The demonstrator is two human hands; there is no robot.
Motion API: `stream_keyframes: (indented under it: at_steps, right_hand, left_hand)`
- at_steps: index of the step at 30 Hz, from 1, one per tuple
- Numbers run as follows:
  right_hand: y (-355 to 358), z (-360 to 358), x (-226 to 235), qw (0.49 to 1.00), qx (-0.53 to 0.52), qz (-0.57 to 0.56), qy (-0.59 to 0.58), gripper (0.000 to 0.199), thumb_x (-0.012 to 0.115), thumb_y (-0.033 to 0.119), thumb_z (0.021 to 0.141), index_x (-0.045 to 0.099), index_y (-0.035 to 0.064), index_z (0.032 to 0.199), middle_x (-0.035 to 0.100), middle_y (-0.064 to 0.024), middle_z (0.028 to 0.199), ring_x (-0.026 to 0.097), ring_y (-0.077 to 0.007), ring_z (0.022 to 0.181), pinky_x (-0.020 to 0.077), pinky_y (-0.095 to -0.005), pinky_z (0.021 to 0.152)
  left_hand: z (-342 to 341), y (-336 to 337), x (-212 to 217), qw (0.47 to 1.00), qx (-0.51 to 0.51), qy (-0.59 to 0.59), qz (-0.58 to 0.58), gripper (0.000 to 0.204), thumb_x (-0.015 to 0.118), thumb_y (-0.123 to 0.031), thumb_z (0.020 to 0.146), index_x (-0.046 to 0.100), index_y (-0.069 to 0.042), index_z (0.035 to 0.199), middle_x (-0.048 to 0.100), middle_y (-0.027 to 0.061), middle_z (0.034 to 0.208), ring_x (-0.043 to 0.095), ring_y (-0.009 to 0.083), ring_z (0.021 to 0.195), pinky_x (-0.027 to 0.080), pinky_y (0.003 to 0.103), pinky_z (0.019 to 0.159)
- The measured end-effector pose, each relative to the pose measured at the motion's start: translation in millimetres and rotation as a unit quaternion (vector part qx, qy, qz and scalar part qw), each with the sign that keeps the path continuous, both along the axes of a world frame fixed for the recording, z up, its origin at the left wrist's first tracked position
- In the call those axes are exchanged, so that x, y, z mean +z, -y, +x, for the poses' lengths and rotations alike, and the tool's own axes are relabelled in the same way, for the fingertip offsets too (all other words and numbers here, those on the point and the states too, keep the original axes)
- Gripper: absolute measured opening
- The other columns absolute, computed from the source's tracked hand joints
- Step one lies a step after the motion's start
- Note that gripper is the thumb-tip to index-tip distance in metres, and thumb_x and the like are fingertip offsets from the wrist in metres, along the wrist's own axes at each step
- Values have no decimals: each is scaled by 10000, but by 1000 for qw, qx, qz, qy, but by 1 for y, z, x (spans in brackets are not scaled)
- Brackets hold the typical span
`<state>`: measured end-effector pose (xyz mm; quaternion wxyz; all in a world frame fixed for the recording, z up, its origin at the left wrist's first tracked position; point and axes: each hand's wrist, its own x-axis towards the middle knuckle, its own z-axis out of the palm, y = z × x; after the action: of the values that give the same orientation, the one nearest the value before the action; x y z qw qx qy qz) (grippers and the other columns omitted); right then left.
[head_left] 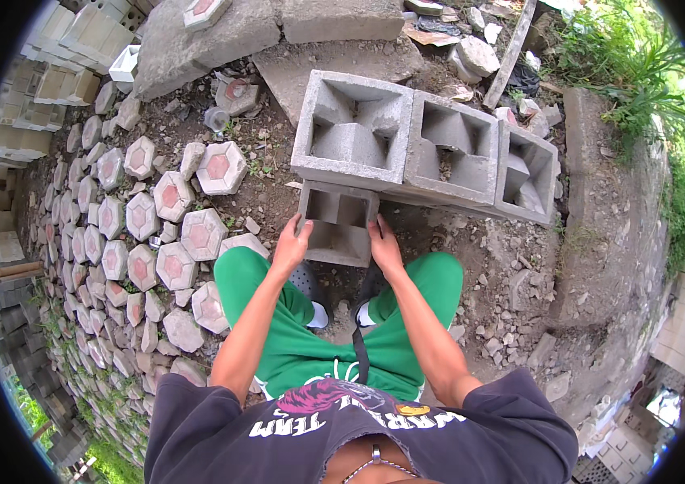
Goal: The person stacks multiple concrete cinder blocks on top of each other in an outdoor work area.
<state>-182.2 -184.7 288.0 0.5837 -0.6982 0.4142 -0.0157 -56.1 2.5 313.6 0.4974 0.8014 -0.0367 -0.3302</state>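
Dirt ground (480,270) spreads around our fingers (304,229). Pavers (141,268) cover much of it to their left, and weeds (617,48) grow well beyond them, off to the right. Just past our fingers, a row of hollow blocks (409,157) runs rightward. Our forearms (431,331) reach forward. Between our fingers is one block (337,227), cavities facing up; our left hand (288,248) and right hand (387,250) grip its opposite sides.
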Motion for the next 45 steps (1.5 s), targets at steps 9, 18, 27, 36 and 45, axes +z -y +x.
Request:
stream_keyframes:
  at_steps: [9,18,27,36,45]
  right_hand:
    - [-42,-32,264,996,-59,26,53,269,535,263,935,635,15,964,665,-51,737,604,-115,659,483,-285,629]
    - [-73,-51,456,997,-69,0,15,455,537,375,941,515,41,632,495,-6,545,460,-89,513,386,-301,498]
    - [-91,-60,514,988,-131,-48,65,458,539,385,936,545,33,644,471,-1,549,417,-85,522,359,-313,497]
    - [-76,-120,515,949,-273,-2,157,197,571,212,922,592,38,832,517,47,604,447,-23,542,355,-214,487]
    - [-38,-280,520,902,-395,-25,172,225,592,237,893,617,23,829,570,7,611,502,-61,543,416,-264,520]
  left_hand:
    - [-70,-2,254,993,19,-96,-58,239,492,-255,965,565,-29,976,625,42,737,498,68,531,393,231,477]
    - [-85,-14,430,996,-50,-67,-39,433,420,-389,987,542,-60,734,549,23,526,490,89,457,357,281,436]
    - [-81,-10,491,991,-86,-63,-86,464,461,-413,977,522,-65,677,490,-6,496,458,84,433,344,261,434]
    - [-117,22,508,973,-202,-55,-93,289,566,-294,927,564,-47,777,519,-11,611,462,62,540,369,235,503]
    - [-247,105,527,935,-335,-53,-105,214,618,-280,907,558,-83,849,484,-52,608,367,17,473,263,204,419]
